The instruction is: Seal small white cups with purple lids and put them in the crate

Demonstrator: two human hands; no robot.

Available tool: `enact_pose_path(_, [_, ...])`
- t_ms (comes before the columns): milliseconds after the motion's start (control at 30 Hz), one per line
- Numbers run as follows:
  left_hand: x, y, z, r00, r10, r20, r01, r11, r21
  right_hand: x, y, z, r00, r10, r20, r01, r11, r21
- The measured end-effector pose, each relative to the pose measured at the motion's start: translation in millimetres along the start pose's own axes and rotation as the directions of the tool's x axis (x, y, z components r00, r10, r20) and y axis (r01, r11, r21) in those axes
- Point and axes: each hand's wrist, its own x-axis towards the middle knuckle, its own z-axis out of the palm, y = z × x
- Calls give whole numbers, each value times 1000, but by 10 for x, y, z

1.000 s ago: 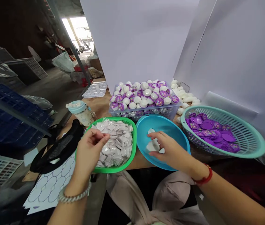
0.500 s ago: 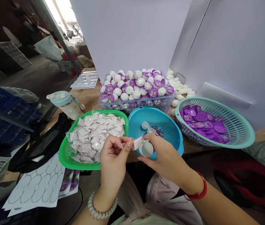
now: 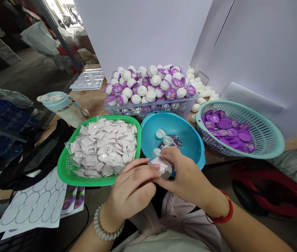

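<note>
My right hand (image 3: 183,173) is closed around a small white cup (image 3: 167,172) above the front rim of the blue basin (image 3: 200,154). A small clear packet (image 3: 158,163) with a pale insert lies at the cup's mouth, and the fingers of my left hand (image 3: 135,187) press on it. Part of the cup is hidden by the packet and my fingers. In the basin are a few more small white cups (image 3: 168,140) and dark purple packets (image 3: 176,140). To the left, a green basket (image 3: 63,169) holds many similar pale packets (image 3: 103,147).
Behind stands a clear bin (image 3: 148,109) heaped with white-and-purple capped cups (image 3: 150,84). A teal basket (image 3: 269,140) on the right holds purple lids (image 3: 227,131). A tumbler (image 3: 65,110), printed sheets (image 3: 35,203) and a black mesh item (image 3: 36,157) are at left.
My left hand has turned over and brought the packet down onto the cup's mouth. My right hand still holds the cup. The view has shifted slightly.
</note>
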Motion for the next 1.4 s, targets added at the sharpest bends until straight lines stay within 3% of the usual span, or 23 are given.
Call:
enact_pose_path(167, [-58, -31, -6, 990, 24, 138, -22, 1000, -15, 4, -33, -1, 996, 81, 39, -80, 996, -31])
enact_pose_path(400, [-31, -21, -86, 966, -103, 238, 92, 994, 59, 14, -76, 73, 999, 20, 44, -24, 995, 101])
enact_pose_path(467, [-63, -45, -102, 960, -90, 265, 72, 994, 76, 29, -85, 93, 999, -8, 48, 2, 994, 112])
enact_pose_path(533, [-127, -73, -115, 979, -11, 205, 3, 999, 36, 41, -85, 108, 997, -45, 55, 39, 993, 109])
enact_pose_path(600, [-201, -78, -119, 999, -45, -7, 45, 998, -44, 44, -77, 123, 996, -83, 41, 78, 991, 107])
enact_pose_path(633, [-232, -64, -115, 982, -148, -120, 132, 982, -134, 44, -72, 132, 994, -104, 24, 101, 989, 108])
enact_pose_path(667, [-254, -39, -108, 935, -304, -183, 251, 931, -264, 44, -70, 141, 992, -127, 5, 126, 986, 112])
enact_pose_path(700, [-266, -6, -99, 863, -478, -163, 379, 827, -416, 45, -70, 151, 988, -154, -11, 154, 981, 116])
enact_pose_path(733, [-268, 33, -87, 780, -622, -65, 490, 673, -554, 50, -74, 162, 982, -186, -21, 188, 975, 118])
enact_pose_path(800, [-251, 112, -60, 646, -741, 184, 616, 364, -698, 67, -94, 189, 966, -258, -35, 260, 960, 108])
enact_pose_path(867, [-232, 167, -34, 573, -774, 269, 641, 220, -735, 84, -130, 229, 949, -311, -52, 315, 946, 79])
enact_pose_path(967, [-253, 185, -14, 527, -825, 204, 627, 214, -749, 62, -207, 324, 946, -317, -70, 321, 946, 50])
enact_pose_path(1067, [-316, 161, -45, 448, -883, 141, 627, 198, -753, -41, -262, 416, 943, -322, -88, 333, 926, 180])
enact_pose_path(1133, [-345, 155, -101, 411, -905, 111, 620, 188, -761, -104, -220, 409, 928, -358, -106, 373, 884, 280])
enact_pose_path(1200, [-352, 169, -181, 384, -917, 111, 626, 171, -761, -97, -62, 304, 941, -317, -118, 338, 904, 263])
enact_pose_path(1300, [-340, 211, -305, 353, -920, 167, 651, 114, -750, 113, 389, 0, 994, -49, -99, 40, 995, -93])
enact_pose_path(1367, [-333, 241, -367, 339, -918, 207, 664, 77, -744, 355, 735, -200, 992, 129, 7, -111, 881, -460])
enact_pose_path(1400, [-332, 256, -388, 333, -917, 219, 664, 63, -745, 484, 885, -273, 972, 209, 106, -111, 811, -575])
